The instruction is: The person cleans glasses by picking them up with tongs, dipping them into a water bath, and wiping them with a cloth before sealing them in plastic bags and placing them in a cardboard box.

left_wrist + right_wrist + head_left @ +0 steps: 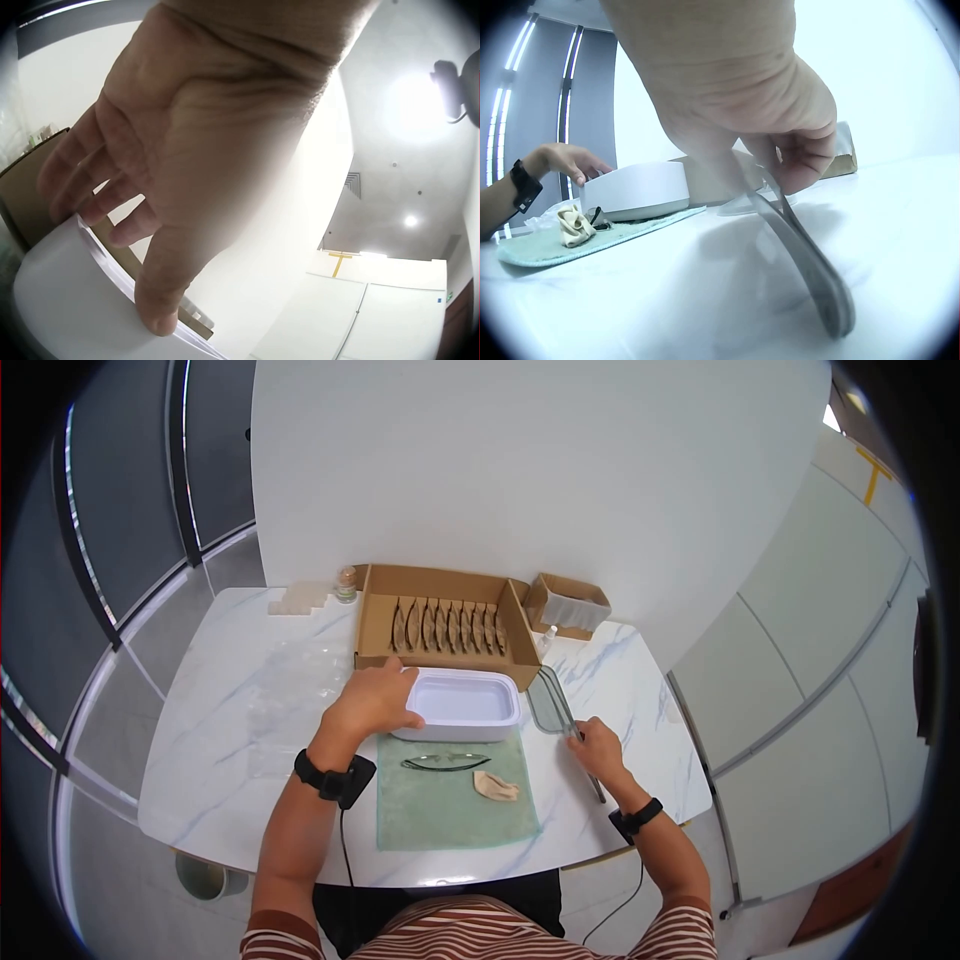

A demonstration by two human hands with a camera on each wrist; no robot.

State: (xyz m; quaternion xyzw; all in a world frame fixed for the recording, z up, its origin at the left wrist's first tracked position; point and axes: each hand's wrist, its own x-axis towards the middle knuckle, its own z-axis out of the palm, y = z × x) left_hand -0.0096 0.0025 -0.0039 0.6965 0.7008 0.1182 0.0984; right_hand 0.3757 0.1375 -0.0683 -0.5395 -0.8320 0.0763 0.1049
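My left hand [370, 705] rests at the left end of a white basin [462, 733], fingers spread and thumb on its rim. In the left wrist view the thumb [159, 319] overlaps the basin wall [67, 292]. My right hand [600, 748] pinches a pair of grey metal tongs [810, 266], whose bent end points down toward the table. Beside the basin lies a translucent grey lid [548, 705], close to the far end of the tongs. In front of the basin, eyeglasses [445, 767] and a crumpled beige cloth [495, 787] lie on a green mat [440, 825].
Behind the basin stands a cardboard tray [440, 576] holding several eyeglasses in a row. To its right are a small spray bottle [547, 638] and a small carton [590, 615]. A jar [346, 586] stands back left, with clear plastic [295, 690] spread on the table.
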